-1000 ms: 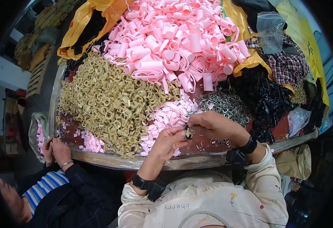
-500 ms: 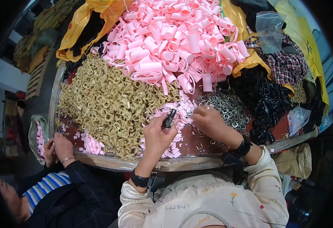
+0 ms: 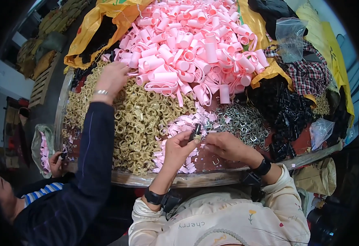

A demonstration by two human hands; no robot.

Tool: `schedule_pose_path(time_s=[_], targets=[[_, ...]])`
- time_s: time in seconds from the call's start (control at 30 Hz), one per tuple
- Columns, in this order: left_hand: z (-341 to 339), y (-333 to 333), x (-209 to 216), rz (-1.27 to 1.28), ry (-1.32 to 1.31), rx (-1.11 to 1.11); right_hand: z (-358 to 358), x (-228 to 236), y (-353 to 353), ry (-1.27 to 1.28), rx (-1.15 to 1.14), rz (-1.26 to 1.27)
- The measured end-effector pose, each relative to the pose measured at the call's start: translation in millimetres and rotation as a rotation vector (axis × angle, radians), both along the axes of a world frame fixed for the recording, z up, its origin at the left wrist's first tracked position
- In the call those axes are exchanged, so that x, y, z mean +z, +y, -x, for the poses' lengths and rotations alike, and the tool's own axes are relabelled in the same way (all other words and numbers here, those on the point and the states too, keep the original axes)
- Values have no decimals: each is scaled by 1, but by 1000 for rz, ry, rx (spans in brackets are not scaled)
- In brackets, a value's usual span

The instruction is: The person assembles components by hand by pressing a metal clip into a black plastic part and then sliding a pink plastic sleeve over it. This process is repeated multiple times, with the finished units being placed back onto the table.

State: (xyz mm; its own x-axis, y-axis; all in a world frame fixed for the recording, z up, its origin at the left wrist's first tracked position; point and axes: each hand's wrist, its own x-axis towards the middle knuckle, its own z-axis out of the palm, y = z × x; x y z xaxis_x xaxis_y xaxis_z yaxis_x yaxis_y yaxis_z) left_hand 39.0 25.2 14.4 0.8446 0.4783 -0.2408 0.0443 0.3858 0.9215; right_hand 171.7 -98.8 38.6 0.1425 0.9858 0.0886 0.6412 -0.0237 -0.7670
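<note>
My left hand (image 3: 177,151) pinches a small black plastic part (image 3: 195,130) over the near table edge. A tan bit (image 3: 197,138), like the rings in the heap, shows at the part's lower end. Close beside it on the right, my right hand (image 3: 229,146) has its fingers curled together; whether anything is between them is hidden. Under and behind the hands lie small pink scraps (image 3: 183,125). A large heap of tan rings (image 3: 140,123) spreads to the left, and silvery metal D-shaped pieces (image 3: 245,123) lie beyond my right hand.
Pink tubes and loops (image 3: 187,45) are piled at the back. Black plastic parts (image 3: 286,106) cover the right side, near a clear plastic bag (image 3: 322,130). At left, a co-worker's arm (image 3: 95,143) reaches across the tan rings. A wooden rim (image 3: 216,177) borders the table.
My left hand has shifted slightly right and down with the black part, and the tan bit now shows. The co-worker's arm has swung from the table edge to the pink pile.
</note>
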Motion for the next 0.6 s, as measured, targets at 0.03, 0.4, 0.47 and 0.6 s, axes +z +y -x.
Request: schedule_pose_path(time_s=[0.03,0.4,0.47,0.6], targets=[[0,0,0,-1,-1,2,2,2,1,26,2,0],[0,1,-4,393,47,-137,16,-4,-6,516,-409,-42],[-1,1,-5,434,41,-144,18,-6,-4,422,-426,-204],[2,-5,0,521,21,-134,19,3,-2,99,-328,-323]])
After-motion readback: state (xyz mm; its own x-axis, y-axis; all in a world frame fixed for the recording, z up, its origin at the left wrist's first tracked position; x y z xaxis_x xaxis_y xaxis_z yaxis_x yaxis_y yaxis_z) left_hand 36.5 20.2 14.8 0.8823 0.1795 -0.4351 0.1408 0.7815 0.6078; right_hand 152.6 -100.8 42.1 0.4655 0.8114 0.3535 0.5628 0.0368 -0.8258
